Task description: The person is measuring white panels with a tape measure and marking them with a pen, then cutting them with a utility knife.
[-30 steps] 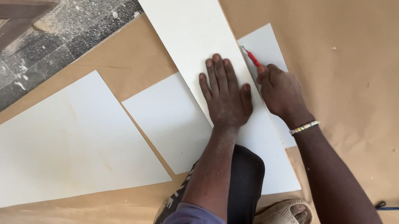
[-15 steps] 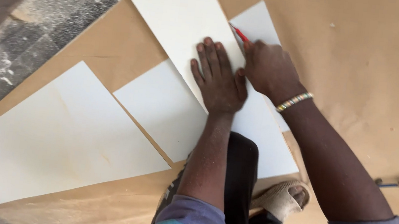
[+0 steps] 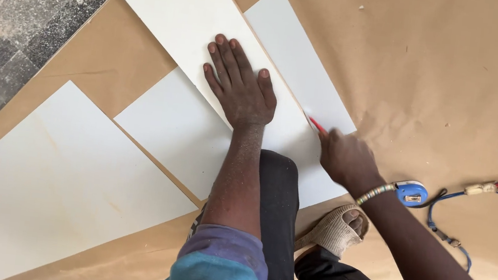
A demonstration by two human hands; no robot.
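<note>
On the brown paper floor covering [image 3: 456,76], a long white board [image 3: 170,6] is pinned by the left hand [image 3: 239,86], pressed flat with fingers spread and gripping nothing. Just beside that board's right edge, a red pencil [image 3: 317,125] is clamped in the closed right hand [image 3: 344,157], its tip seemingly on the smaller white panel [image 3: 298,64] beneath. For a true line, the board should be kept pressed firmly and the pencil run tight against its edge.
</note>
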